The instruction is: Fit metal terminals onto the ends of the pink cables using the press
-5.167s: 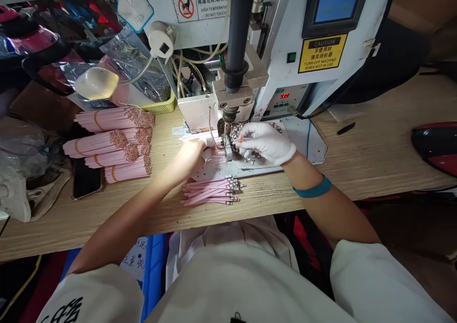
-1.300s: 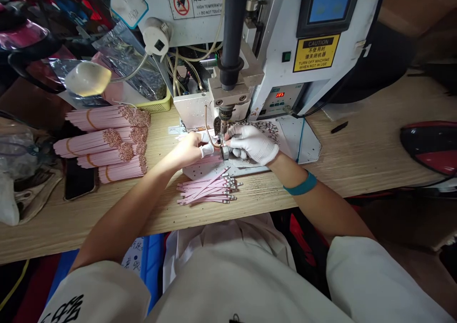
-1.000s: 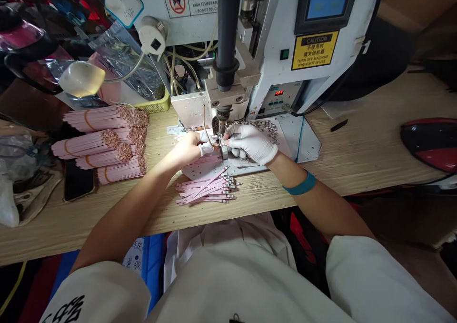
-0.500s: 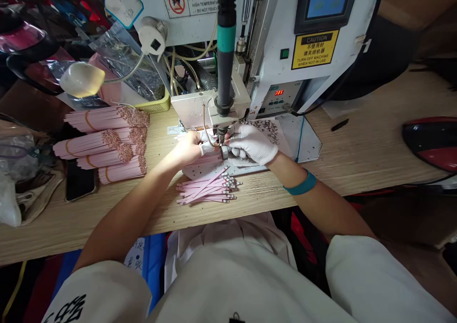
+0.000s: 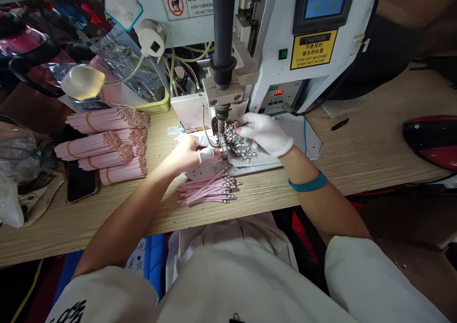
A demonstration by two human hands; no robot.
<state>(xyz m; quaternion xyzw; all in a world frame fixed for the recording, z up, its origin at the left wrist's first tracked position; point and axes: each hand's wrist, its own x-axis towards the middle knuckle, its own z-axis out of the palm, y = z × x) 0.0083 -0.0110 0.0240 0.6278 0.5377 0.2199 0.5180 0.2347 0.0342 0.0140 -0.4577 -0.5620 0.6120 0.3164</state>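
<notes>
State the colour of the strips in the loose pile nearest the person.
The strips are pale pink, seen best in the head view.

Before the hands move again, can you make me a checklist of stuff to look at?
1. Left hand well away from the metal tip: not ok, its fingers look very close.
2. Right hand apart from the tip: ok, it's off to the right, near the small metal pieces.
3. Left hand all covered: not ok, white finger covers show, but its back is bare.
4. Something pinched in the right hand: cannot tell, too small.
5. Pink bundles banded: ok where orange bands show.
6. Loose pink strips lying neatly: not ok, some cross.
</notes>
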